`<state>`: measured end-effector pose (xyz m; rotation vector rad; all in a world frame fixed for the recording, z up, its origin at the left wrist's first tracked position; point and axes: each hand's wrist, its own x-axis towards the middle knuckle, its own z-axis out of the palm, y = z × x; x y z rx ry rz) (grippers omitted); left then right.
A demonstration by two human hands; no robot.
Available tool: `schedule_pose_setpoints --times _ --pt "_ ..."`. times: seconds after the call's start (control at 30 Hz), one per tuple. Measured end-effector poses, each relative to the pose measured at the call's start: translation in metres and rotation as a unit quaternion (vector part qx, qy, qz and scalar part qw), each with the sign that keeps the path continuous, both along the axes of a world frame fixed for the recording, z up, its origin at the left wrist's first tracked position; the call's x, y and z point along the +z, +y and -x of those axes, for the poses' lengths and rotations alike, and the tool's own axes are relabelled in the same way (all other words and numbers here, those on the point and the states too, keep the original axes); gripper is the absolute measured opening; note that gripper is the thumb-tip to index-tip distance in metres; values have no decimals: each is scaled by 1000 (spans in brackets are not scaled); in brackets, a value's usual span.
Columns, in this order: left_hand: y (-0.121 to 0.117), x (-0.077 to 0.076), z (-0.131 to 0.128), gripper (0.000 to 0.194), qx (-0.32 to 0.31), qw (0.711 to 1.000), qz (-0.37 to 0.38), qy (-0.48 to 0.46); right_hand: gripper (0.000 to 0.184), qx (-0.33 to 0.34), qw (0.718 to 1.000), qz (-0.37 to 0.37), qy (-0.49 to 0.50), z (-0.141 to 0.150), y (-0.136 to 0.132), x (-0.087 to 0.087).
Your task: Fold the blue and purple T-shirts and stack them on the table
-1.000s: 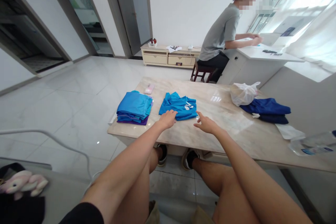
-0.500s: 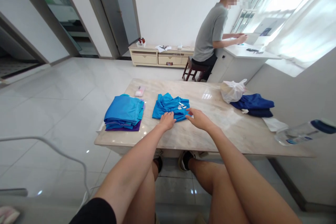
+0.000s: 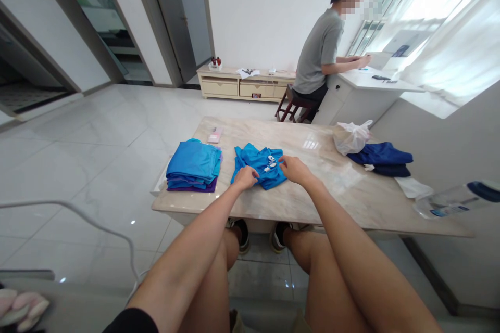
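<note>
A crumpled bright blue garment (image 3: 258,158) with a white print lies on the marble-topped table straight in front of me. My left hand (image 3: 246,178) is on its near left part, fingers curled in on the fabric. At its right edge, my right hand (image 3: 296,169) pinches the cloth near the print between thumb and fingers. The garment's exact kind cannot be made out in its bunched state. Left of it sits a neat stack of folded clothes (image 3: 194,164), mostly blue with purple at the bottom.
A small pink packet (image 3: 215,135) lies behind the stack. On the table's right are a white plastic bag (image 3: 352,137), dark blue clothes (image 3: 380,158), a white paper (image 3: 412,187) and a clear bottle (image 3: 449,202) on its side. Beyond, a person (image 3: 318,54) sits at a white desk.
The garment has shifted and opened a little, with more of its white print showing. My left hand's fingers have curled into the cloth; my right hand has come onto its right edge.
</note>
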<state>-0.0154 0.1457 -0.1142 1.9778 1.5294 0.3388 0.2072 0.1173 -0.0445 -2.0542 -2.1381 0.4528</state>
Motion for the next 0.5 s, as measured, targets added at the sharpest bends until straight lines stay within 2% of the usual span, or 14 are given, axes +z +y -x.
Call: schedule_pose_setpoints --times 0.03,0.1,0.17,0.23,0.3,0.37,0.43,0.5 --pt "1 9 -3 22 1 999 -8 -39 35 3 1000 20 -8 -2 1 -1" --pt "1 29 -10 28 1 982 -25 -185 37 0 999 51 -17 -4 2 -4" --pt "-3 51 -14 34 2 928 -17 -372 55 -11 998 62 0 -4 1 -5" --pt "-10 68 -12 41 6 865 15 -501 75 1 996 55 65 -1 -1 -6" --pt "-18 77 -4 46 24 832 47 -553 70 45 985 63 155 1 -1 -7" --pt "-23 77 8 44 59 831 72 -549 47 77 973 98 196 -1 -1 -8" --pt "-26 71 20 37 112 856 103 -495 34 63 975 128 169 -6 -1 -9" --pt "-26 65 27 28 166 887 130 -411 27 17 987 109 120 -13 -1 -7"
